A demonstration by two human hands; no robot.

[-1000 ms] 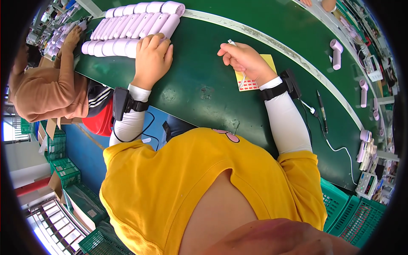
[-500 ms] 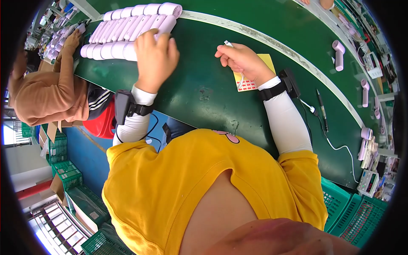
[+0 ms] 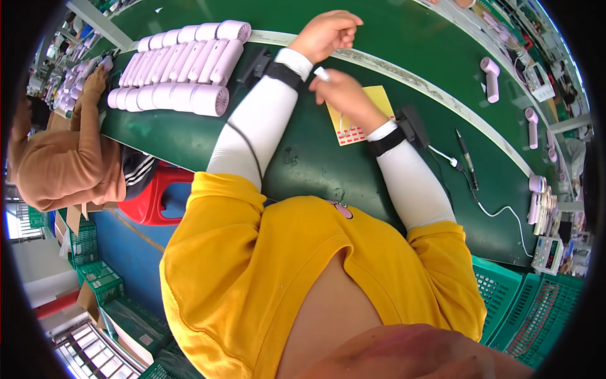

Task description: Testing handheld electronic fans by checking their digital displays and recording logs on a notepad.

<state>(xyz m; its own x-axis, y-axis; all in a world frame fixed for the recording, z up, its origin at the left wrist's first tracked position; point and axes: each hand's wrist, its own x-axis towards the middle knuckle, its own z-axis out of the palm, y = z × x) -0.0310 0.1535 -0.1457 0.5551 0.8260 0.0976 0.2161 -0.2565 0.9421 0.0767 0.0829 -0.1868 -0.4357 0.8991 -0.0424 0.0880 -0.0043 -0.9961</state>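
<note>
My left hand (image 3: 328, 31) reaches far across the green table (image 3: 303, 158), over the white strip along it. Its fingers are loosely curled and nothing shows in them. My right hand (image 3: 346, 93) hovers above a yellow sheet with rows of small red stickers (image 3: 361, 120) and pinches a small white piece (image 3: 322, 74) between its fingertips. Both forearms wear white sleeves with black wrist straps. Two rows of pale pink cylindrical devices (image 3: 183, 63) lie to the left of my left arm.
A person in a brown top (image 3: 57, 164) works at the table's left end, beside a red stool (image 3: 151, 196). More pink devices (image 3: 489, 76), a pen (image 3: 464, 150), a white cable and a small scale (image 3: 548, 252) lie to the right. Green crates (image 3: 505, 297) stand below.
My left hand left the pink devices and swung right and farther out over the table. My right hand stayed above the yellow sheet with the white piece.
</note>
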